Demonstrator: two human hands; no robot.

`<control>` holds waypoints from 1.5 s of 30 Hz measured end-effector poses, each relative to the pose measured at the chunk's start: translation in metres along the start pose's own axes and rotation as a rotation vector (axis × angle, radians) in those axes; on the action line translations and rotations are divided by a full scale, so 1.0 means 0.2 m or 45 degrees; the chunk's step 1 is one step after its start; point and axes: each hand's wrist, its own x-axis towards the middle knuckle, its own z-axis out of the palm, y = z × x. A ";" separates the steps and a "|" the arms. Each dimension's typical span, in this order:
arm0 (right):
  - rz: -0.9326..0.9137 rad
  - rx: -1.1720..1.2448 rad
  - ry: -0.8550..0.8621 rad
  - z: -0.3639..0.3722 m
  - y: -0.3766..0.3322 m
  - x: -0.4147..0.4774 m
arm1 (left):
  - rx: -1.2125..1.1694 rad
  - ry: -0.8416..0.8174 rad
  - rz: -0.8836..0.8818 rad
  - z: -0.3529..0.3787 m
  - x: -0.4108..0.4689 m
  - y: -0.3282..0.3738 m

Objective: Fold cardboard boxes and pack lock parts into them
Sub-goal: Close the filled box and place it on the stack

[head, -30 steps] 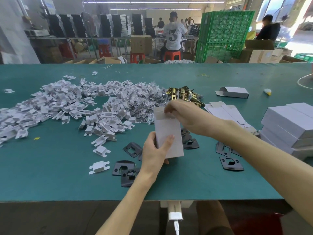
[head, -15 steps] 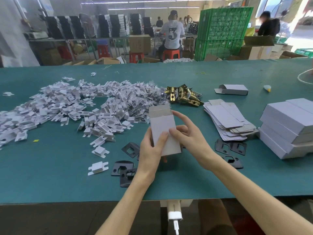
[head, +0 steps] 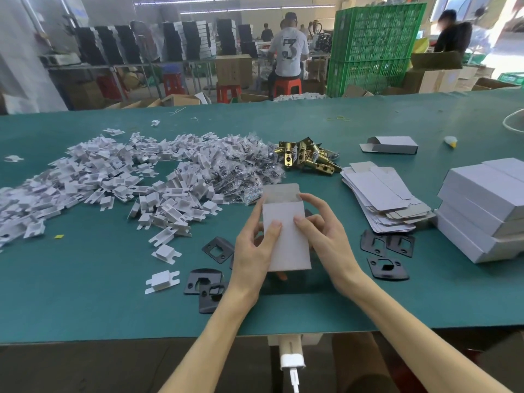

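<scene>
Both hands hold 1 small white box just above the bench, in front of the body. The left hand is closed on the left edge of the box, with the thumb on the front face. The right hand is closed on the right edge, its thumb also on the front, and 1 finger reaches up to the open top. The box stands nearly upright with the mouth away from the person, and the top flap stands up behind the opening. I think it is held so to keep the mouth open and ready for parts.

The supplies lie within easy reach. Black plates lie just left of the left hand, and more black plates lie just right of the right hand. Beyond the hands are brass latches, and to the far left a big heap of white plastic inserts. Flat unfolded boxes are stacked beyond the right hand, and finished boxes are further right.

The box looks folded but probably not yet filled; its inside is hidden.
</scene>
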 end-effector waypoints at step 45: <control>0.151 0.128 -0.093 -0.04 0.06 -0.02 | -0.011 0.097 -0.029 0.00 -0.01 0.00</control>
